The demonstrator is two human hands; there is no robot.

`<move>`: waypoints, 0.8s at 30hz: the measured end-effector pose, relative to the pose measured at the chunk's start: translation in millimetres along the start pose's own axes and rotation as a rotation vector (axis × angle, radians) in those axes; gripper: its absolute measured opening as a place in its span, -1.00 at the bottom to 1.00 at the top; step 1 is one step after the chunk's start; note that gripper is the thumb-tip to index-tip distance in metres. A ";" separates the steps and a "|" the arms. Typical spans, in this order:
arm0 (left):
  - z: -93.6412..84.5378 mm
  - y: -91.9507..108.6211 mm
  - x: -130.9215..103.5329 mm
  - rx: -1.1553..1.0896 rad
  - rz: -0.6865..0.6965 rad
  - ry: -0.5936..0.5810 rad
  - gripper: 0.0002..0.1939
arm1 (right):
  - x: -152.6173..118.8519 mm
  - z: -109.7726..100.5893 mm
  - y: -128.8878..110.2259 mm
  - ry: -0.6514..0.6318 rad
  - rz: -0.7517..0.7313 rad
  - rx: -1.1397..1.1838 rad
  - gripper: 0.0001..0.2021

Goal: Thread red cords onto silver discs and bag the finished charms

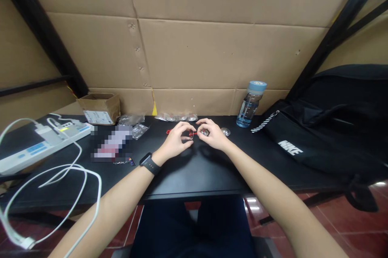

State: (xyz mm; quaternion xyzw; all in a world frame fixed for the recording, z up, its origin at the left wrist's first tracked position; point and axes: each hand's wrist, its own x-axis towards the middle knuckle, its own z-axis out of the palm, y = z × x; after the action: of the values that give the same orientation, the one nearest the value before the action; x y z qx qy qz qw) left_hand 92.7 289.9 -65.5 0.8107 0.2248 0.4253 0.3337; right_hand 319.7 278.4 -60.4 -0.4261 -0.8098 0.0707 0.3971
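My left hand [177, 141] curls its thumb and fingertips round the edge of a small clear round piece [191, 136]. Facing it, my right hand [214, 135] has its thumb and forefinger pinched at a thin red strand [195, 133]. Red material [168, 131] also shows on the black table just left of my left hand. Through the curve of my right fingers a shiny clear dome [205, 132] is partly visible. To the right of that hand, another clear dome [226, 131] lies on the table.
Wrapped clear pieces [177, 117] lie along the cardboard wall. A water bottle [251, 104] and a black bag [321, 137] stand right. To the left are a small carton [99, 108], plastic bags [136, 126], a power strip [45, 145] and looping white cables [98, 193].
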 end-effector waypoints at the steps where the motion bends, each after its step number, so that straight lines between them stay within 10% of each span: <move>1: -0.2 -0.2 -0.1 0.006 -0.001 0.000 -0.66 | 0.1 -0.8 1.1 -0.001 -0.001 -0.004 -0.93; 24: -4.0 -3.5 2.8 0.184 0.096 -0.130 -0.78 | -1.6 -10.7 1.5 -0.038 -0.059 -0.009 -0.92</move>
State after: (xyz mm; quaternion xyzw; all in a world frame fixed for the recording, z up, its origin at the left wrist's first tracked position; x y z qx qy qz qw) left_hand 90.5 295.5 -64.9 0.8735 0.2018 0.3649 0.2511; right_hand 328.7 275.7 -54.8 -0.4024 -0.8297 0.0631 0.3817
